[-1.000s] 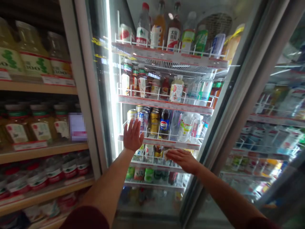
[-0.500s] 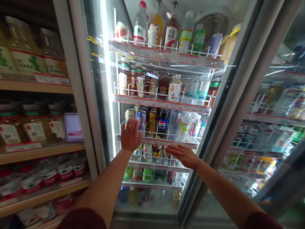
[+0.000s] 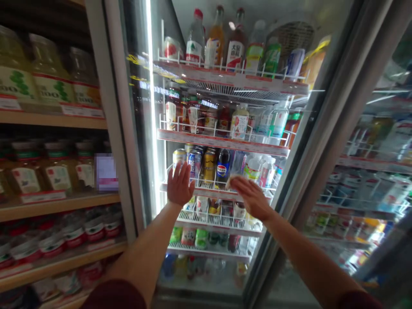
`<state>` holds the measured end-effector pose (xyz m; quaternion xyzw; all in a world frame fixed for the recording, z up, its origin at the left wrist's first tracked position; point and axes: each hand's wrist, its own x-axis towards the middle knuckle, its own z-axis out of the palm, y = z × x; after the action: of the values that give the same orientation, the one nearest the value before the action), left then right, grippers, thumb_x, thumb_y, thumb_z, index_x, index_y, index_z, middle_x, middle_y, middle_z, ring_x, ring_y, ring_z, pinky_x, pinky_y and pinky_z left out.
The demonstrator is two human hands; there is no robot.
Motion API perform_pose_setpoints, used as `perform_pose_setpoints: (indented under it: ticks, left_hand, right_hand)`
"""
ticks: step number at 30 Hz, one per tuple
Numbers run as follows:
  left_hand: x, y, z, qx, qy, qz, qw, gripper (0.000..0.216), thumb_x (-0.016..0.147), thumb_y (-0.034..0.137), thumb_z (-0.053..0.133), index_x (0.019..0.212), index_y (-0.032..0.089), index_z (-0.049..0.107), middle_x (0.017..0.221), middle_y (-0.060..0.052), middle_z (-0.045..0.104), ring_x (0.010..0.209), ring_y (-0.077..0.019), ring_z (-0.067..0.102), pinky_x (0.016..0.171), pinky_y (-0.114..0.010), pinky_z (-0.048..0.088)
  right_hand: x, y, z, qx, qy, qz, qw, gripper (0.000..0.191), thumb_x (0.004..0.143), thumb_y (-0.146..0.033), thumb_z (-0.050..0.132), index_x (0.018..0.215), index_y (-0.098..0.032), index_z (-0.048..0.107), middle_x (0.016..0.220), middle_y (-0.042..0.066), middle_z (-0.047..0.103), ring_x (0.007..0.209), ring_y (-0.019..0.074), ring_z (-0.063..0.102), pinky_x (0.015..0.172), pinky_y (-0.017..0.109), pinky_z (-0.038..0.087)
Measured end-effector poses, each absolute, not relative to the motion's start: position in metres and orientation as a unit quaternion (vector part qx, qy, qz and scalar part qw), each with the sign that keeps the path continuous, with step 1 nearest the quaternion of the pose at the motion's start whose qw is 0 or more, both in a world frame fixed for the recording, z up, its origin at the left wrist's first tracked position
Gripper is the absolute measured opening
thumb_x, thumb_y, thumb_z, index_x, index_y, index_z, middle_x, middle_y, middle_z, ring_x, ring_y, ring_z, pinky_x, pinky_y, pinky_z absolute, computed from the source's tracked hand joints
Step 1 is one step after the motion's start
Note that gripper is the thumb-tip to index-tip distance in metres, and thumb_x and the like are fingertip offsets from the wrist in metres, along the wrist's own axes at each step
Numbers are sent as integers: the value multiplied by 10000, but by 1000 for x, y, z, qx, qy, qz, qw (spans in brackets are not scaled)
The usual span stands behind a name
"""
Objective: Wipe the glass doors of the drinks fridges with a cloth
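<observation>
In front of a lit drinks fridge, my left hand (image 3: 180, 185) lies flat with its fingers up against the glass door (image 3: 154, 257). Nothing is in it. To its right, my right hand (image 3: 252, 195) is held flat and slanted at the glass, over a small pale cloth (image 3: 232, 180) that shows only at the fingertips. Most of that cloth is hidden under the hand. Behind the glass, near my hands, stand a Pepsi bottle (image 3: 222, 165), a gold can (image 3: 209, 164) and a blue can (image 3: 195, 164).
Wooden shelves (image 3: 64, 206) with juice bottles and red-labelled packs stand to the left. A metal door frame (image 3: 309, 150) runs along the right side, with another glass-fronted fridge (image 3: 357, 161) beyond it. Upper racks hold several bottles, including an orange one (image 3: 214, 40).
My right hand has moved up across the glass, uncovering packs on the lower rack. My left hand keeps its place on the door, while the whole view has shifted slightly.
</observation>
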<state>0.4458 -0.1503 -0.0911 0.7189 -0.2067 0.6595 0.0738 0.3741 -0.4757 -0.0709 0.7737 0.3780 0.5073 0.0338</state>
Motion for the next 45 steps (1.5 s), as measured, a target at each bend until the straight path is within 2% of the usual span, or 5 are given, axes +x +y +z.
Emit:
perform_pose_setpoints:
  ticks: [18,24,31,38,45]
  left_hand:
    - [447,-150,-93,726,-207,649,89,721,991,341,448,1623,182,140,1613,-114,355,1556,-253,167,1286,-480,115]
    - [448,-150,-95,743,-198,632,100,681,999,374,416,1614,175,200,1600,-124,377,1546,-266,214,1282,-489,113]
    - [447,-150,-94,737,-202,636,102,686,1003,367,420,1618,181,179,1609,-118,358,1548,-269,208,1281,-496,116]
    - [448,-149,-95,737,-202,638,99,689,998,360,431,1617,183,185,1597,-122,379,1542,-265,223,1284,-487,115]
    - [446,-149,-93,731,-201,648,72,712,995,347,437,1621,165,151,1604,-133,364,1551,-267,190,1277,-490,144]
  right_hand:
    - [387,-457,-25,766,268,584,-19,748,969,-57,386,1622,-308,122,1611,26,393,1541,222,260,1237,469,291]
    - [381,-439,-33,763,493,400,119,724,987,-108,422,1621,-269,111,1567,-4,465,1463,129,412,1191,323,377]
    - [397,-440,32,748,279,602,-12,723,993,-69,371,1621,-330,124,1630,1,364,1548,211,242,1250,464,278]
    - [388,-433,-1,754,506,401,120,668,1007,-157,439,1612,-288,185,1567,-22,471,1467,126,403,1194,347,377]
    - [396,-441,40,748,295,595,-16,729,1004,-82,357,1617,-371,89,1642,-28,340,1541,221,264,1245,484,301]
